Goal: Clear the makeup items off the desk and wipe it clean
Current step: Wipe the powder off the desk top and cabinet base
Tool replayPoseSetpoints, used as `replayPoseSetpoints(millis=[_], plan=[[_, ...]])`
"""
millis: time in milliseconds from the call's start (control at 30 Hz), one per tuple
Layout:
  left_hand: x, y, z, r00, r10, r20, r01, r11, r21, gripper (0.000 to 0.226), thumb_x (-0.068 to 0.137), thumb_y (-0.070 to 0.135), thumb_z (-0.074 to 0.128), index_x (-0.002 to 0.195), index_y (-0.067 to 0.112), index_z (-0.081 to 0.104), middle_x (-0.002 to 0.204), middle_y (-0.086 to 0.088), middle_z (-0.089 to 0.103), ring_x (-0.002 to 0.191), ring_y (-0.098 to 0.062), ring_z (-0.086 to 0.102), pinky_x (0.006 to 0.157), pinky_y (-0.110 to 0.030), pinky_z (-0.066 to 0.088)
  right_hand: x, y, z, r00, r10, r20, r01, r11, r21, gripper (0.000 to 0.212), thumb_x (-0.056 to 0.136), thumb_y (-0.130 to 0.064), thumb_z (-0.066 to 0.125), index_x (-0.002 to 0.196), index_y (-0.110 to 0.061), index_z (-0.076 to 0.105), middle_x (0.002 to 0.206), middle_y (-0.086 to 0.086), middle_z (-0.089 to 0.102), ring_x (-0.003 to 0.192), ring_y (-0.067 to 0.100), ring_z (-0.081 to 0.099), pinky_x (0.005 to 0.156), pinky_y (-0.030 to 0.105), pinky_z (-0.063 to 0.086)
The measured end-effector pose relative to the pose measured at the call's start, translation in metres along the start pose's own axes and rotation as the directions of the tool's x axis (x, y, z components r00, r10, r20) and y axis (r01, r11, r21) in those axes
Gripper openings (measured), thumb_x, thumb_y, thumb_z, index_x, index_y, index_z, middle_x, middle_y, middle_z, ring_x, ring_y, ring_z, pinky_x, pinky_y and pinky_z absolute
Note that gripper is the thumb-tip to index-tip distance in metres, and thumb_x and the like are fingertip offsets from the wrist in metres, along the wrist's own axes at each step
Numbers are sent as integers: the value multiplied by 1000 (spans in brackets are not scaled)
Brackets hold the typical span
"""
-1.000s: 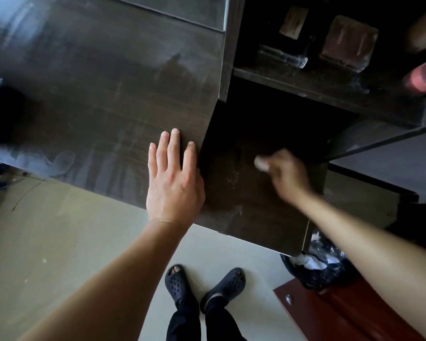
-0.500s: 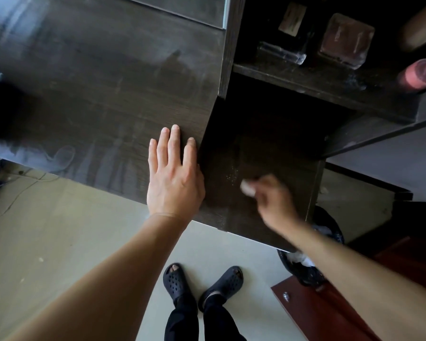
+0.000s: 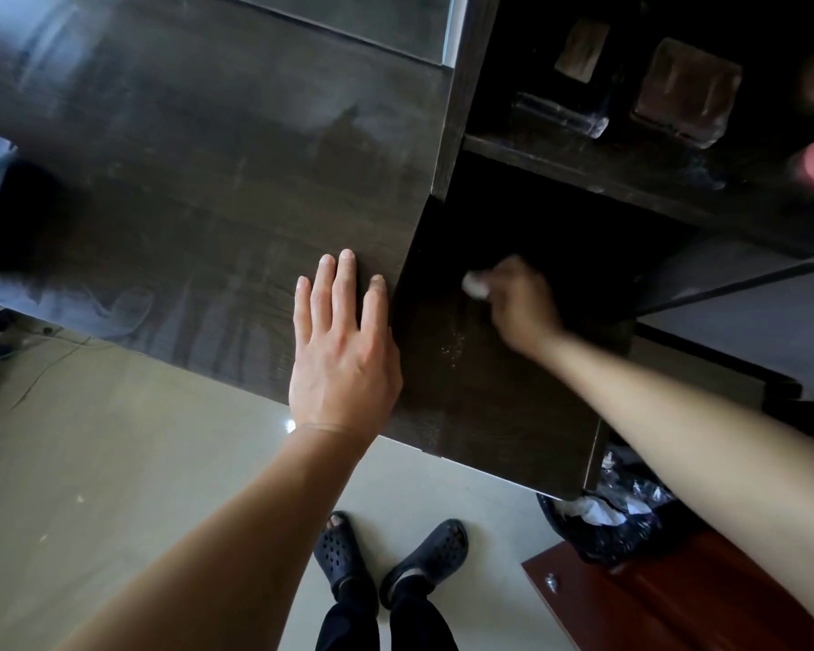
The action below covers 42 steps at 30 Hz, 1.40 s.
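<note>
Lying flat on the dark desk (image 3: pixel 184 204), the left hand (image 3: pixel 344 364) has a released grip; the right hand (image 3: pixel 522 305), blurred, grasps a small white wad (image 3: pixel 475 284).

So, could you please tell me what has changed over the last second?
The right hand, gripping a white wad, wiped toward the front edge of the desk, then back toward the shelf. The left hand stayed flat on the desk; nothing was let go.
</note>
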State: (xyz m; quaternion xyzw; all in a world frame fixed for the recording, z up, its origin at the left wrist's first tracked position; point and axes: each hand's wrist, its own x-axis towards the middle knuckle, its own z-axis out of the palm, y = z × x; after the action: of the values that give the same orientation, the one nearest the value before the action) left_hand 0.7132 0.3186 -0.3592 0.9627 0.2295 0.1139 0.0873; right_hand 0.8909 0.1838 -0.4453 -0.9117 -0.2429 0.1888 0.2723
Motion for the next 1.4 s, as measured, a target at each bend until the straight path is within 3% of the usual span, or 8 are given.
replayPoseSetpoints(millis=[100,233,333,567,767,1067,1233,1400], plan=[[1,1,-1,1000,-8,-4,8,1000,-4,41,87,12,52,125,-2,54,140,-30,42,133,-47,35,112,-58,24,1,15,6,915,-280,291,335,929,-156,18,90,-13,60,101,-11,73,96,1,59,88,12,54,79,24,39],[1,1,0,1000,-1,-13,1,1000,7,40,88,12,52,126,-2,54,139,-29,43,133,-46,35,112,-58,25,84,6,-15,988,-13,-153,-24,972,-236,26,90,-31,60,74,-11,66,85,7,64,90,16,60,73,28,41],[1,1,1,1000,5,0,-5,1000,14,41,89,13,51,127,-1,53,140,-29,43,134,-46,34,113,-58,24,98,-16,-7,946,265,-184,-278,960,-46,18,91,-18,56,92,-4,68,99,18,66,100,26,60,79,29,42],[0,-1,1,1000,10,1,-10,1000,1,44,84,10,57,126,-2,53,140,-31,42,134,-47,34,112,-59,23,-46,-5,23,883,-349,315,370,929,-7,20,92,-15,58,107,-19,71,93,-4,49,90,16,53,80,25,40],[1,0,1,1000,6,2,-6,1000,17,42,87,12,51,126,-1,53,140,-29,43,133,-46,35,113,-58,23,21,14,1,979,22,-204,-43,994,-97,21,91,-13,58,108,-14,70,105,15,60,100,27,59,85,21,39],[0,-2,2,1000,5,6,-5,1000,-25,40,87,12,54,125,-1,54,139,-29,44,132,-47,36,112,-58,24,-155,-15,54,939,-237,248,226,971,72,38,88,-30,40,100,-17,74,87,4,53,77,19,54,71,31,44],[1,-3,0,1000,-2,-12,1,996,-84,40,90,20,45,124,2,55,140,-26,44,134,-43,35,114,-54,22,-74,2,31,986,81,-146,-92,994,-65,31,91,-5,52,114,-16,68,104,15,57,93,32,59,84,25,41],[4,-23,-12,998,67,13,-63,974,-219,39,90,21,42,118,4,63,137,-20,51,130,-38,43,108,-48,33,-155,-20,84,999,-23,-29,24,999,32,16,90,-20,56,96,-15,70,88,2,51,84,20,53,71,19,33]])
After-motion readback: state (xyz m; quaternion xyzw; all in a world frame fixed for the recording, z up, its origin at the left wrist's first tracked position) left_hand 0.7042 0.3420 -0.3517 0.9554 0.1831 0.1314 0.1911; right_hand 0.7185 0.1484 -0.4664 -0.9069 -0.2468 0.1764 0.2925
